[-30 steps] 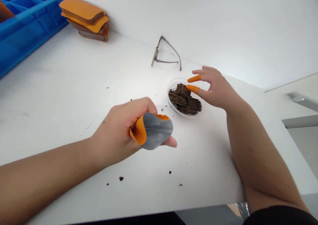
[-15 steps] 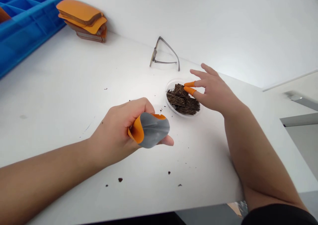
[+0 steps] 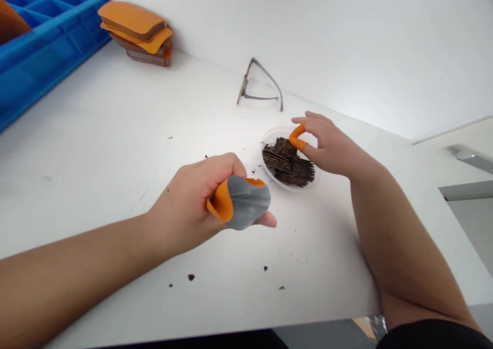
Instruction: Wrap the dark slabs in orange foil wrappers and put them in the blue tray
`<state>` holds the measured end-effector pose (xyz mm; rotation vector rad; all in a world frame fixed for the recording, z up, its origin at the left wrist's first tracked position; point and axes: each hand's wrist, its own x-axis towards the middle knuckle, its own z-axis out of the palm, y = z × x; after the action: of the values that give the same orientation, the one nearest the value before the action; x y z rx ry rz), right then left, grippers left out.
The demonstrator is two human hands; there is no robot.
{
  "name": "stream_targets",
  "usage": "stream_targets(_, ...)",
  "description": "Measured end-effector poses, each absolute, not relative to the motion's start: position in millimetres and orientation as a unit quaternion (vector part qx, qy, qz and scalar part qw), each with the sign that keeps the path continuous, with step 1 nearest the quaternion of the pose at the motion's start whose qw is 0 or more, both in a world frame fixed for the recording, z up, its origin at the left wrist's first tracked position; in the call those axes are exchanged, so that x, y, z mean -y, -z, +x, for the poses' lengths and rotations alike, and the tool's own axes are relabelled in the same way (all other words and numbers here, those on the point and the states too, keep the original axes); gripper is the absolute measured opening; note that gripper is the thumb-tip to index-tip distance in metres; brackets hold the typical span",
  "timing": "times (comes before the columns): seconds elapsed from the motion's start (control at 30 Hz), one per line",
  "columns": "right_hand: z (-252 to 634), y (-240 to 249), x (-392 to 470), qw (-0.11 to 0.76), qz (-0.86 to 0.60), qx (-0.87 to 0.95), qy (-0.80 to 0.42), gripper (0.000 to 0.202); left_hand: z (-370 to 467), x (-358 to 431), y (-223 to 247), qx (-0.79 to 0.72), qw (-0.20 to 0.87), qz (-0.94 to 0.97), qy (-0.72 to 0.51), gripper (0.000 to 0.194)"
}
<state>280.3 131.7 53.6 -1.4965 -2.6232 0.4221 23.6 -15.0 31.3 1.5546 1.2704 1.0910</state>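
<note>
My left hand (image 3: 196,205) is wrapped round an orange pouch (image 3: 249,202), whose mouth gapes toward me and shows a silver-grey lining. To its upper right stands a shallow clear round dish (image 3: 269,178) full of dark brown, thin flat pieces (image 3: 295,170), many of them stacked on edge in rows. Orange finger cots cover the thumb and index finger of my right hand (image 3: 327,143). Those two fingertips meet in a pinch on a dark brown piece (image 3: 283,146) at the top of the heap, the other fingers lifted behind. The pinched part is hidden by the fingertips.
At the back left, a stack of orange pouches (image 3: 134,22) stands beside a blue compartment crate (image 3: 57,46). Folded-open eyeglasses (image 3: 262,98) rest near the wall behind the dish. Dark crumbs (image 3: 191,277) lie scattered on the white table (image 3: 115,133).
The thumb and index finger of my right hand have closed from slightly apart to a pinch at the heap. My left hand still holds the pouch; the whole view has shifted slightly.
</note>
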Motion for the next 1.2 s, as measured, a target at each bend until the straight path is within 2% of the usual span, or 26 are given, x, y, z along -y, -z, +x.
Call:
stream_targets(0.17, 286.3, -59.1, -133.3, 0.047, -0.485, 0.857, -0.165, 0.018, 22.9, 13.4, -30.2, -0.499, 0.404, 0.636, -0.428, 0.037)
stream_targets(0.37, 295.8, -64.3, -134.8, -0.01, -0.473, 0.859, -0.198, 0.022, 23.3, 13.6, -32.2, -0.495, 0.429, 0.62, -0.432, 0.037)
stream_targets(0.53, 294.3, -65.9, -133.3, -0.022, -0.467, 0.863, -0.19, 0.021, 24.7, 15.7, -30.8, -0.499, 0.44, 0.603, -0.439, 0.033)
stream_targets(0.8, 292.1, -60.1, -140.6, -0.041, -0.475, 0.853, -0.214, 0.03, 23.9, 12.6, -25.1, -0.49, 0.411, 0.629, -0.441, 0.036)
stream_targets(1.2, 293.3, -64.7, -139.2, -0.048, -0.472, 0.852, -0.223, 0.024, 23.8, 11.3, -26.3, -0.495, 0.383, 0.653, -0.426, 0.045)
